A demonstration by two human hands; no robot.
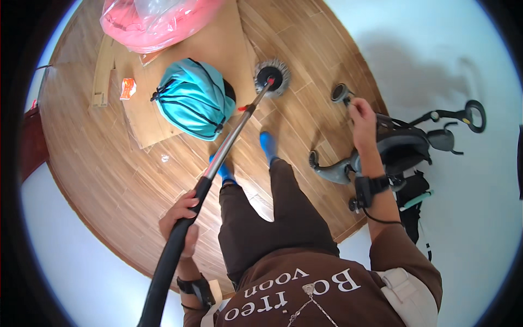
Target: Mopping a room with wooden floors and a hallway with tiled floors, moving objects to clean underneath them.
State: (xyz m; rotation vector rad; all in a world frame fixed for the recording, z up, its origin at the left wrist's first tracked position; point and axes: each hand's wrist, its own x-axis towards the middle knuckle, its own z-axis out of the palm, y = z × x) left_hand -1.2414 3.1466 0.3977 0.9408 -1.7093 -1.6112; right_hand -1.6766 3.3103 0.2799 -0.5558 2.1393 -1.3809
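Observation:
My left hand [181,219] is wrapped round the black grip of a long-handled mop [226,143]. The mop's silver pole slants away to a round head with grey fringe [279,87], which rests on the wooden floor. On the right, my right hand [363,122] is closed on a thin part of a black and grey wheeled frame, like a stroller [400,147], close to its small round wheel [340,93]. My fingers partly hide that grip. A turquoise drawstring bag [193,101] lies left of the mop pole.
Flat brown cardboard [143,122] lies under the bag. Beyond it sits a pink bundle in clear plastic [158,32]. An orange and white packet [128,89] is at the left. White walls [468,218] bound the floor, and my blue-covered feet [267,145] stand near the bag.

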